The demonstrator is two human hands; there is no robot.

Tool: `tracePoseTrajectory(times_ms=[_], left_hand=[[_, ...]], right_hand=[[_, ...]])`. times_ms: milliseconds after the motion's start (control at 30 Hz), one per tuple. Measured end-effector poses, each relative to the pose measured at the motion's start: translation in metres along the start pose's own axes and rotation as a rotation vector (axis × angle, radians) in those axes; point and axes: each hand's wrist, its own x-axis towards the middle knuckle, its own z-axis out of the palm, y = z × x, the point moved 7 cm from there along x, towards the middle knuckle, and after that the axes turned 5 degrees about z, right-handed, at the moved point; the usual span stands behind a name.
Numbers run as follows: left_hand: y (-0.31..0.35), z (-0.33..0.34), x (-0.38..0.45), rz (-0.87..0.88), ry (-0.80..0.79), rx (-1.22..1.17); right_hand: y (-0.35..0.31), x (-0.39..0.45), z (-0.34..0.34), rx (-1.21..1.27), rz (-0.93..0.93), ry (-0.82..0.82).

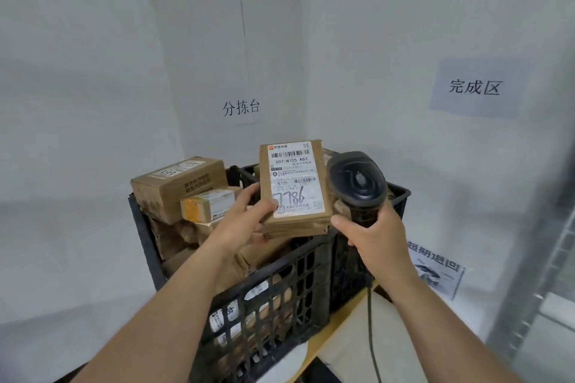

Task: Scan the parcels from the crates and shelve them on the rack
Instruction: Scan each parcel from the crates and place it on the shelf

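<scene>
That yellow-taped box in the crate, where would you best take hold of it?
Come from above and pinch the yellow-taped box across its two long sides. It lies flat on top of the pile in the crate, with its top face bare. The big carton crowds its far left side, so a grip from the near right end looks easier.

Labelled brown parcel (294, 186), tilted above crate (311, 261)

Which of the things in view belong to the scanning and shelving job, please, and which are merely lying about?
Part of the job:
- held parcel, gripped by the left hand
- barcode scanner, gripped by the right hand
- black crate with more parcels
- metal rack at the right edge

Just lying about:
- wall signs
- printed notice low on the wall
</scene>
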Motion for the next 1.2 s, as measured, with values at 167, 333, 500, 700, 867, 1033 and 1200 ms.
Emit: tracePoseTrajectory(times_ms=[167, 333, 500, 700, 867, 1033, 1200], left_hand=[[0.013, 0.062, 0.004, 0.025, -0.187, -0.015], [0.034, 0.134, -0.007, 0.063, -0.334, -0.034], [0.067, 0.217, -0.033, 0.259, -0.543, 0.116], [0.115, 0.327, -0.079, 0.450, -0.630, 0.208], [0.155, 0.415, -0.114, 0.586, -0.589, 0.155], [0.176, 0.492, -0.146, 0.591, -0.598, 0.043], [0.202, 0.558, -0.167, 0.602, -0.603, -0.026]], right_hand=[[0.007, -0.011, -0.043, 0.026, -0.015, 0.121], [0.015, -0.024, -0.114, 0.025, -0.036, 0.296], [0.023, -0.048, -0.202, 0.029, -0.031, 0.438], [0.022, -0.084, -0.320, 0.010, -0.061, 0.552], [0.018, -0.113, -0.418, -0.022, -0.086, 0.637], [0.017, -0.137, -0.500, -0.073, -0.110, 0.698], [0.021, -0.154, -0.569, -0.090, -0.127, 0.778]])
